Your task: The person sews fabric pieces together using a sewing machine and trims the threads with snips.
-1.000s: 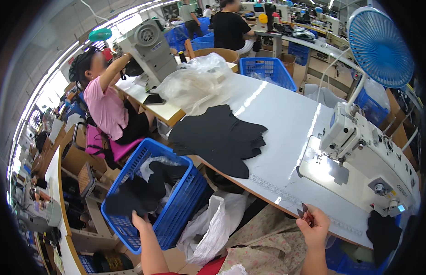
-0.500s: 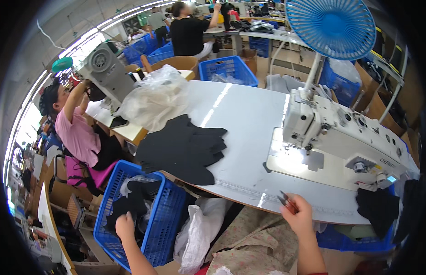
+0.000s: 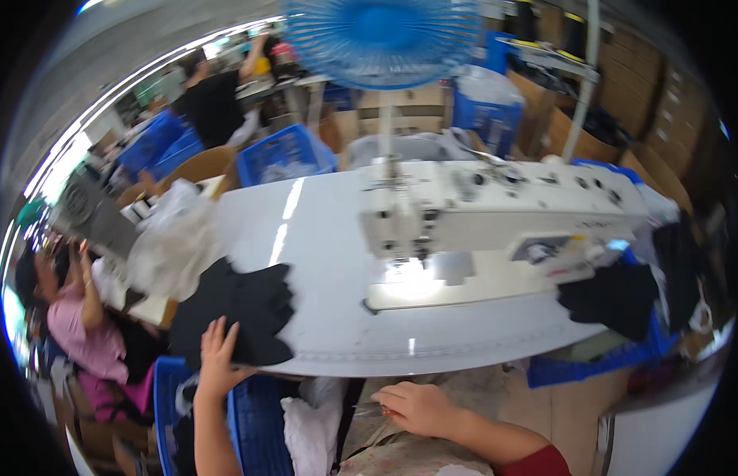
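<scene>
A stack of black fabric pieces (image 3: 234, 308) lies fanned out on the left part of the sewing table (image 3: 325, 238). My left hand (image 3: 218, 361) rests on the stack's near edge, fingers stretched and spread, thumb apart. Close to my lap, below the table's front edge, my right hand (image 3: 420, 408) is closed around small thread snips (image 3: 391, 412); only a bit of their reddish handle shows, and the blades are hidden. The white sewing machine (image 3: 496, 194) stands behind and to the right, its lamp shining on the plate under the needle.
A blue basket (image 3: 262, 424) with black cloth stands under the table's left end, white cloth (image 3: 312, 428) beside it. More black pieces (image 3: 615, 300) hang over the right edge. Clear plastic bags (image 3: 178, 238) lie far left. A blue fan (image 3: 385, 36) rises behind; a co-worker (image 3: 87, 325) sits left.
My left hand has come up from the blue basket to the fabric stack on the table. My right hand has drawn inward toward my lap with the snips. The view has turned right.
</scene>
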The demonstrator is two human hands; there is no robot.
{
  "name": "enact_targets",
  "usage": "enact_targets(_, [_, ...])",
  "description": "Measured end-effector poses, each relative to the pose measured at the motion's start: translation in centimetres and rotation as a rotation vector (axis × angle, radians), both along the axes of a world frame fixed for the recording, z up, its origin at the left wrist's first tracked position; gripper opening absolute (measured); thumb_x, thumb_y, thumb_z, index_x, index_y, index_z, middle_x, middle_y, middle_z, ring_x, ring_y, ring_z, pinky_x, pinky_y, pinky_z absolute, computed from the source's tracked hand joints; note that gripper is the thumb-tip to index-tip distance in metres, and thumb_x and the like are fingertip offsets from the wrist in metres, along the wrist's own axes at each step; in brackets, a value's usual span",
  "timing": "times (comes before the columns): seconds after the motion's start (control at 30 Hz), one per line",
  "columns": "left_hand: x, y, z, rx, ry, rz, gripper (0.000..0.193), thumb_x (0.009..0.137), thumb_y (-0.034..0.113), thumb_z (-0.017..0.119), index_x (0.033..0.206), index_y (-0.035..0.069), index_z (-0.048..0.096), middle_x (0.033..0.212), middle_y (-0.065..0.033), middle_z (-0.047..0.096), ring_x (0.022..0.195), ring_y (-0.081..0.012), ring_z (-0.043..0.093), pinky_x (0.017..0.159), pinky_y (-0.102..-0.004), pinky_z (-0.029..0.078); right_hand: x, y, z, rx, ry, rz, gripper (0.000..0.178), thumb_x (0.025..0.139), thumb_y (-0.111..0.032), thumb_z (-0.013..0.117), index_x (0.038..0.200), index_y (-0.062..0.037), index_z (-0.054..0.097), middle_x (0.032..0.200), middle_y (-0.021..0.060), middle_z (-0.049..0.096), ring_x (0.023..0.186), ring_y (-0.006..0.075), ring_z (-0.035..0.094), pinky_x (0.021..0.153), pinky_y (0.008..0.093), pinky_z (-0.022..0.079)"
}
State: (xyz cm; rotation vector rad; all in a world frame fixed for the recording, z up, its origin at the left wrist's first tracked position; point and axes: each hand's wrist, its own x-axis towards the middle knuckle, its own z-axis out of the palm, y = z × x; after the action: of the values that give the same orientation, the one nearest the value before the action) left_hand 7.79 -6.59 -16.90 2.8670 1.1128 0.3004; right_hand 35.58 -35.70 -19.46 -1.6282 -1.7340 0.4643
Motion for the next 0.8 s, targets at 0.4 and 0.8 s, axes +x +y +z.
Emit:
enact_targets(0.4, [0.7,4.1,-0.9,-0.006,-0.009,-0.058,0.108,0.047,0.023,0.081,0.145,0.005,0.037,0.153,-0.0187,0.030,0.142,-0.0385,0.024,0.117,-0.0516,0.015,19.8,-8.1,-2.3,0.061,-0.489,-1.114,0.032,0.073,-0.009,0.063,0.105,-0.0074,0.064,0.093,0.0104,0.062,0.087,0.0285,0.060,0.071,0.0416,0.049])
enact_targets(0.8, [0.2,5.3,-0.5,-0.080,-0.160,-0.062,0.055,0.075,-0.001,0.056,0.130,0.003,0.054,0.147,-0.0172,0.042,0.139,-0.0363,0.033,0.115,-0.0438,0.024,24.5,-17.9,0.7,-0.211,-0.426,-1.359,0.044,0.064,-0.010,0.071,0.107,-0.0071,0.066,0.118,0.0099,0.061,0.114,0.0305,0.055,0.094,0.0427,0.045])
